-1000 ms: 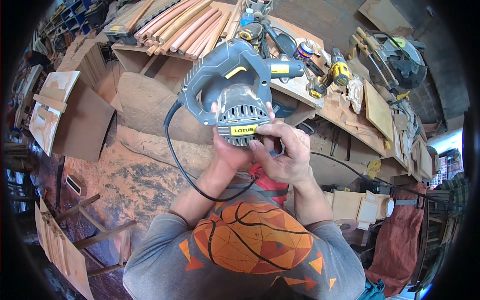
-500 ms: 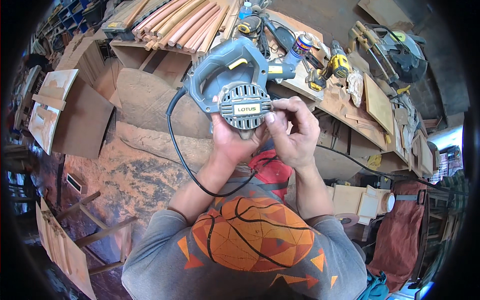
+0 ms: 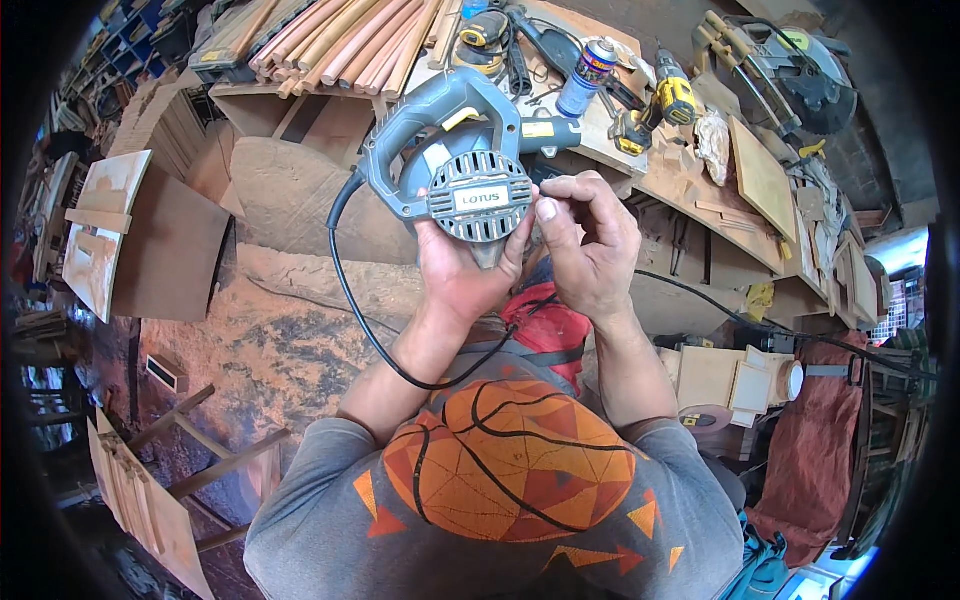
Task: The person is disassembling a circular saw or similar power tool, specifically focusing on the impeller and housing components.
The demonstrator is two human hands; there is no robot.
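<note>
your left hand is clamped around the underside of the corded power tool, palm up, with fingers spread along both sides of the motor housing. you have the tool raised on the near side of the workbench, between it and your chest, with the round vented end cap turned toward you, away from the workbench. your right hand is at the cap's edge, thumb and forefinger close together; whether they pinch something tiny or just meet the rim, you cannot tell from here.

expect real weight: a motor body like this is probably dense, and most of the load likely sits over your left palm. the shell looks like stiff plastic, so a firm squeeze should not bend it, but the thin ribs between the slots could be the fragile part. fine dust may make the smooth sides slippery. for a surer hold, the loop handle, on the tool's side toward the workbench, should suit a full wrap, with fingers kept off the yellow trigger. the black cord hangs on your side of the workbench, curving over your left forearm, and might tug at the handle.
</note>
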